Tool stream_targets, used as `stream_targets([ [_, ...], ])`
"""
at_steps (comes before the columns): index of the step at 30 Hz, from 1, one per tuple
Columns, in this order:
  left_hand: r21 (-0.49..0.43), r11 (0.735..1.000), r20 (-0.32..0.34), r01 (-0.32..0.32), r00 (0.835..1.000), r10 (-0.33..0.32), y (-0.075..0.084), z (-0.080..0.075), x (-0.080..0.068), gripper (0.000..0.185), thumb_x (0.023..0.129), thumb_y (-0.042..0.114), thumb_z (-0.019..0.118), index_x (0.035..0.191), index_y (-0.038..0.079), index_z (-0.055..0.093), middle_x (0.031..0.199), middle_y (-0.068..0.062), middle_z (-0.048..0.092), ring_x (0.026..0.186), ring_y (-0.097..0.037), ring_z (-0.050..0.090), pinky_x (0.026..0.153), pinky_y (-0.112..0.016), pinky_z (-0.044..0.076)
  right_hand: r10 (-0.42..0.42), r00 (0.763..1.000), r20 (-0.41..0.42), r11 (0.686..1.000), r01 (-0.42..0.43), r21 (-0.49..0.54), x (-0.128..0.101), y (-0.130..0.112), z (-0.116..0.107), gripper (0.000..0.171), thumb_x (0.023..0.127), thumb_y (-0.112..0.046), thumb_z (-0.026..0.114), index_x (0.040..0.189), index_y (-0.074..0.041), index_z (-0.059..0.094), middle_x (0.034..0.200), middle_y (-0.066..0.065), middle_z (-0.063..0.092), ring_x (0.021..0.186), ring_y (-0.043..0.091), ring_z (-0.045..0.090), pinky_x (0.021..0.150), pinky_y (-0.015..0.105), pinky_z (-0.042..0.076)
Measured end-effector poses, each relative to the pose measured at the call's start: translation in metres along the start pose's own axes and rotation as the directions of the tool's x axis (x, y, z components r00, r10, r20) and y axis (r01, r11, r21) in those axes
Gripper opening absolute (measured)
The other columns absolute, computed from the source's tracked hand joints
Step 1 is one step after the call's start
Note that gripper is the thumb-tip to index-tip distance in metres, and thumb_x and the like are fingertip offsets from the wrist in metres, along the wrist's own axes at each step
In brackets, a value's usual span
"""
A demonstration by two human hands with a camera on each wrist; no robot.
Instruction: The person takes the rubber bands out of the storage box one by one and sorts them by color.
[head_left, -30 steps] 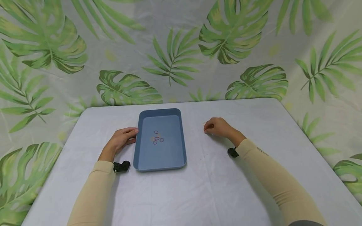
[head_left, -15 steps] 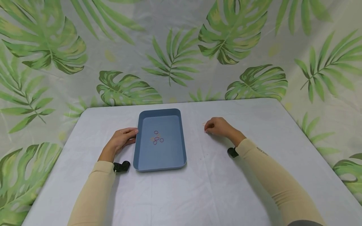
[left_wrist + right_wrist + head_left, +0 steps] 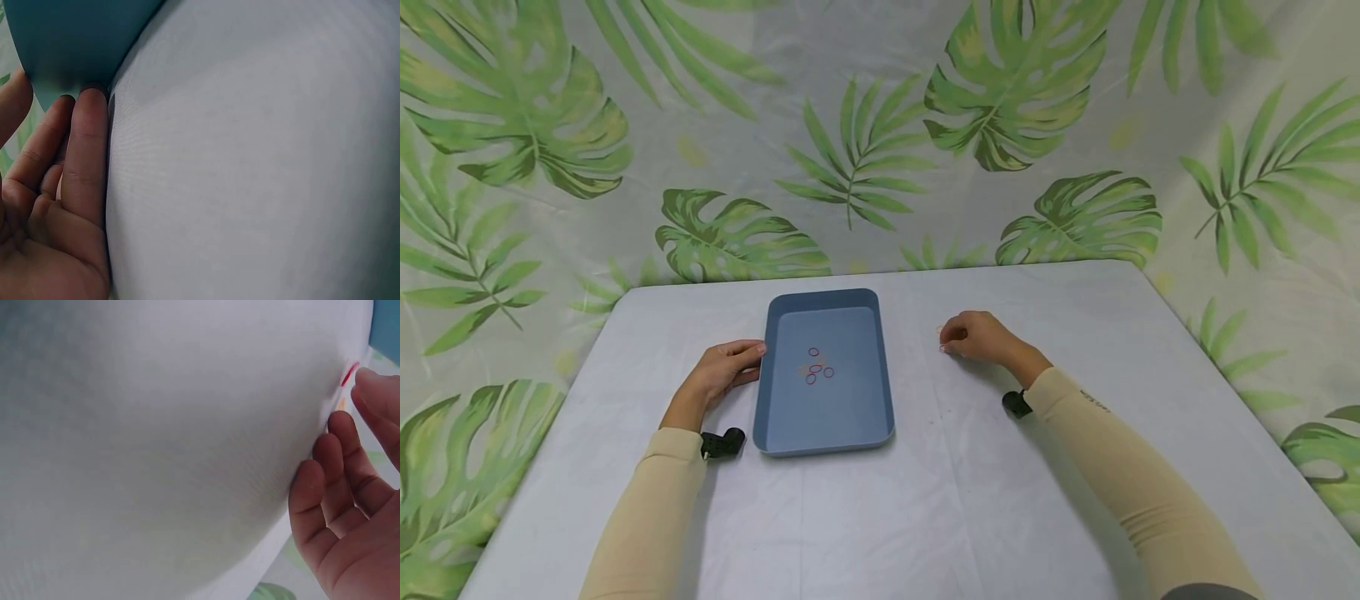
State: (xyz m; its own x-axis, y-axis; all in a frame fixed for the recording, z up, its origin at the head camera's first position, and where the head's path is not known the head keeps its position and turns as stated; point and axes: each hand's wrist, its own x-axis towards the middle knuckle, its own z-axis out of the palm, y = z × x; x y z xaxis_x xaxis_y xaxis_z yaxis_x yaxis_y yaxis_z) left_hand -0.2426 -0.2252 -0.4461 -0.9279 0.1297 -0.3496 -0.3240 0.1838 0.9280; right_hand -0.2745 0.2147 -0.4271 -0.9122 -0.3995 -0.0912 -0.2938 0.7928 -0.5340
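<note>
A blue tray (image 3: pixel 767 400) lies on the white table with several small red and orange rubber bands (image 3: pixel 817 367) in it. My left hand (image 3: pixel 747 360) rests against the tray's left wall, its straight fingers (image 3: pixel 84 156) touching the wall (image 3: pixel 69 44). To the right of the tray, my right hand (image 3: pixel 946 345) is knuckles up with its fingertips on the cloth. In the right wrist view the tips of the two top fingers (image 3: pixel 375 384) meet at a red rubber band (image 3: pixel 349 374). An orange band (image 3: pixel 340 404) lies beside it.
The white tablecloth (image 3: pixel 880 517) covers the table, whose edges are near the bottom left and right. A leaf-print curtain (image 3: pixel 880 125) hangs behind and at both sides. A black wrist camera mount (image 3: pixel 722 442) sits at each sleeve.
Almost nothing has moved. My right hand's fingertips shifted slightly at the bands on the cloth; my left hand and the tray have stayed still.
</note>
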Motion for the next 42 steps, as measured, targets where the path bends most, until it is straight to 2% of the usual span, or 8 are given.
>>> stream_targets([
  [4,0.001,1.000,-0.003,0.002,1.000,-0.002,-0.001,0.000,0.000,0.059,0.099,0.028,0.062,0.147,-0.001,0.044,0.127,-0.004,0.063,0.090,0.007,0.064,0.086,-0.014,0.058,0.007,1.000,0.007,1.000,-0.007,0.025,-0.002,-0.001,-0.005,0.014,0.093,-0.016,0.068,0.104,-0.009,0.073,0.109,0.011,0.072,0.090,0.021,0.061,0.071,0.028,0.052],
  [9,0.000,1.000,-0.009,0.002,1.000,-0.002,-0.001,0.000,0.000,0.059,0.099,0.028,0.062,0.147,-0.001,0.045,0.126,-0.002,0.063,0.091,0.006,0.064,0.086,-0.015,0.059,-0.011,1.000,-0.017,1.000,0.012,0.026,-0.004,-0.005,-0.014,0.016,0.094,-0.012,0.064,0.106,-0.008,0.074,0.108,0.011,0.071,0.092,0.023,0.062,0.073,0.030,0.053],
  [14,-0.007,1.000,0.009,-0.012,1.000,0.012,-0.001,-0.001,0.000,0.059,0.100,0.028,0.061,0.148,-0.002,0.043,0.122,0.001,0.063,0.091,0.007,0.065,0.086,-0.015,0.058,-0.104,0.993,-0.052,0.994,0.106,0.039,-0.004,-0.018,-0.026,0.018,0.094,-0.011,0.064,0.109,-0.006,0.073,0.106,0.011,0.072,0.095,0.025,0.064,0.077,0.034,0.053],
  [20,-0.005,1.000,0.013,-0.016,1.000,0.017,0.000,-0.002,0.000,0.060,0.100,0.028,0.061,0.148,-0.003,0.043,0.123,-0.001,0.063,0.091,0.007,0.064,0.087,-0.014,0.058,-0.202,0.978,-0.055,0.977,0.205,0.059,-0.005,-0.054,-0.036,0.018,0.095,-0.014,0.066,0.111,-0.008,0.073,0.109,0.009,0.071,0.099,0.025,0.064,0.084,0.040,0.055],
  [24,-0.009,1.000,0.005,-0.014,1.000,0.014,-0.001,-0.002,0.000,0.059,0.100,0.027,0.062,0.147,-0.003,0.043,0.120,0.000,0.064,0.090,0.007,0.065,0.087,-0.015,0.059,-0.271,0.962,-0.030,0.959,0.273,0.073,-0.003,-0.077,-0.033,0.016,0.096,-0.014,0.065,0.110,-0.011,0.073,0.110,0.008,0.071,0.099,0.023,0.064,0.084,0.039,0.057],
  [30,-0.033,0.999,0.004,-0.013,1.000,0.013,-0.002,-0.001,0.001,0.059,0.099,0.025,0.062,0.146,-0.005,0.044,0.103,0.011,0.066,0.088,0.006,0.065,0.084,-0.015,0.059,-0.345,0.938,0.011,0.936,0.343,0.083,0.001,-0.101,-0.020,0.014,0.095,-0.012,0.065,0.107,-0.012,0.074,0.109,0.006,0.070,0.096,0.021,0.067,0.082,0.036,0.058],
  [38,-0.017,1.000,0.002,-0.008,1.000,0.008,-0.001,0.000,0.000,0.059,0.099,0.026,0.063,0.147,-0.003,0.044,0.117,0.002,0.066,0.089,0.006,0.065,0.085,-0.014,0.059,-0.397,0.917,0.036,0.918,0.396,0.040,0.012,-0.121,-0.007,0.015,0.094,-0.010,0.065,0.105,-0.010,0.074,0.106,0.006,0.070,0.094,0.019,0.067,0.084,0.033,0.059],
  [42,-0.022,1.000,0.001,-0.009,1.000,0.009,-0.001,0.000,-0.001,0.059,0.099,0.026,0.063,0.147,-0.003,0.044,0.111,0.006,0.067,0.089,0.007,0.065,0.085,-0.014,0.059,-0.380,0.923,0.061,0.925,0.379,0.024,0.018,-0.131,0.004,0.017,0.094,-0.011,0.064,0.108,-0.008,0.075,0.108,0.008,0.070,0.095,0.021,0.067,0.085,0.033,0.058],
])
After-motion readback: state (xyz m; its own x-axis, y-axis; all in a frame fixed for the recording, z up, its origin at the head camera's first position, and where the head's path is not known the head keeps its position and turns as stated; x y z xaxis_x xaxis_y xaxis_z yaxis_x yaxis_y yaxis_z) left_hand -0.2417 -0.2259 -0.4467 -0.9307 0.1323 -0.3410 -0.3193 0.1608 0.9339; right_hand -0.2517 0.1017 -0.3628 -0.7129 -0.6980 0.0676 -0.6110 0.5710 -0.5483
